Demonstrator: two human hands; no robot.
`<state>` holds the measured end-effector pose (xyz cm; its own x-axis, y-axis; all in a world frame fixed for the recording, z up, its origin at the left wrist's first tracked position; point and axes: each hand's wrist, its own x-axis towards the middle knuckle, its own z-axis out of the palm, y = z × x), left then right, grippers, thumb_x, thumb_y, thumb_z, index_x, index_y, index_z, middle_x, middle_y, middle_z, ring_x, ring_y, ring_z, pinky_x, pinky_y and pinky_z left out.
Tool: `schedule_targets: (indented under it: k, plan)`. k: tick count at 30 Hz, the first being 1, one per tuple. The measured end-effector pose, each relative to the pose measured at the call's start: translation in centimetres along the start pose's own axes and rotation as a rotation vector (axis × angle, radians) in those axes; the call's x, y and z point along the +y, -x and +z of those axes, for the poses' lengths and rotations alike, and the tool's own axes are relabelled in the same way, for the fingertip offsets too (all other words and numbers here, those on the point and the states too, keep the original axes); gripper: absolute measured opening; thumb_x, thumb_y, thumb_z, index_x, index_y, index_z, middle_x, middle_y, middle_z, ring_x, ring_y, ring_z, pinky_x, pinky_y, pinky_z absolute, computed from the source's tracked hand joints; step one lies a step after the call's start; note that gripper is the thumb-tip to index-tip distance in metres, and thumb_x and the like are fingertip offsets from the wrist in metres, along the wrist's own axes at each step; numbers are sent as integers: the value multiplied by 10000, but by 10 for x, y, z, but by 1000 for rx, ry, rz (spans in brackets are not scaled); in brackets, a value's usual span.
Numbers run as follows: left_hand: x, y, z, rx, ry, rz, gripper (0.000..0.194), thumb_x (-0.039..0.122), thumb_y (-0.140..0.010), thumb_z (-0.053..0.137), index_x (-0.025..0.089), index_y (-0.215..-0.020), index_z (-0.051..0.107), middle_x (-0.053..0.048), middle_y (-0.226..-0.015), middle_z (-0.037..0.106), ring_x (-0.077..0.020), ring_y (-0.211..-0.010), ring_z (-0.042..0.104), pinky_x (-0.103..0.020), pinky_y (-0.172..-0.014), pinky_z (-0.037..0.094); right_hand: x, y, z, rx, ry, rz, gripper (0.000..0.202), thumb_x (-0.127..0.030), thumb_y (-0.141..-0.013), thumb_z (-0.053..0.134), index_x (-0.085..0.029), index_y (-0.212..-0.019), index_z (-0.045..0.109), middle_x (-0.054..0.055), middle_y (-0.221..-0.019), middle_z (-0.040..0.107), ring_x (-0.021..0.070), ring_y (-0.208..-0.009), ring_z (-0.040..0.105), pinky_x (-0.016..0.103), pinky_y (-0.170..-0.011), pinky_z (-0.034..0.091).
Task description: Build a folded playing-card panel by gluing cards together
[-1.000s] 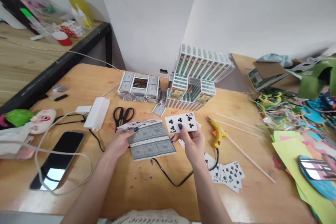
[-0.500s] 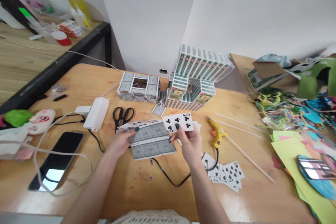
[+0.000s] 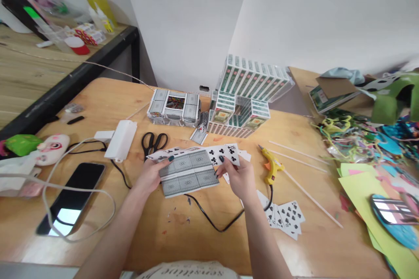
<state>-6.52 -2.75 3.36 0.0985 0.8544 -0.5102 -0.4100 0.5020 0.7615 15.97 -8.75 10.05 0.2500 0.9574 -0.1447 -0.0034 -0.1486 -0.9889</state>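
My left hand (image 3: pixel 151 176) grips the left end of a folded panel of joined playing cards (image 3: pixel 188 174), its grey patterned backs facing me. A strip of card faces shows along the panel's far edge. Between thumb and fingers, my right hand (image 3: pixel 238 176) holds a six of clubs (image 3: pixel 225 155), face up. The left part of this card lies against or just behind the panel's right end; whether they are joined I cannot tell. Several white cards lie partly hidden behind my right hand. Right of my forearm are fanned spades cards (image 3: pixel 288 218).
A yellow glue gun (image 3: pixel 271 165) with a black cord lies on the right, near thin white sticks (image 3: pixel 297 159). Black scissors (image 3: pixel 153 143), a white adapter (image 3: pixel 121 141) and a phone (image 3: pixel 72 198) are leftward. Behind stand a card-built box (image 3: pixel 174 107) and stacked card packs (image 3: pixel 242 96).
My right hand has moved the six of clubs slightly down and left, so its left part now goes behind the panel's right end. The left hand has barely moved.
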Motion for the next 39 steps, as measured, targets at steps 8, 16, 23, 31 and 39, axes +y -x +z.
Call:
schedule_targets:
  k: [8,16,23,31,39]
  plan:
    - [5,0,-1,23,-96,45,374,209,-457,849,137,-793,700,-63,-775,744,-245,-794,691,-282,-690,529,7,-10,-16,-90,75,152,313,-431,-742,655,-149,-620,597,43,-519,677,147,-407,609,246,-426,525]
    - [11,4,0,-29,-229,-194,360,216,-494,830,137,-825,712,-97,-795,747,-260,-739,700,-325,-654,549,31,-34,-38,-311,-17,394,172,-258,-635,730,-97,-661,676,75,-566,702,179,-503,670,233,-435,539]
    - [12,0,7,-82,-344,-129,500,221,-435,852,131,-901,693,-99,-888,746,-294,-916,678,-386,-834,526,53,-35,-35,-223,-97,394,169,-236,-600,731,-83,-634,667,79,-545,690,150,-457,636,218,-444,520]
    - [14,4,11,-68,-411,-99,515,252,-434,843,139,-911,685,-72,-892,747,-280,-949,666,-386,-887,500,54,-36,-36,-307,92,383,152,-228,-641,658,-118,-545,615,51,-460,641,111,-355,532,205,-358,397]
    - [14,5,13,-13,-376,-127,494,205,-434,825,142,-905,687,-69,-848,750,-274,-938,671,-348,-820,516,57,-33,-30,-323,82,353,171,-288,-697,648,-154,-637,561,13,-498,631,111,-426,564,207,-416,442]
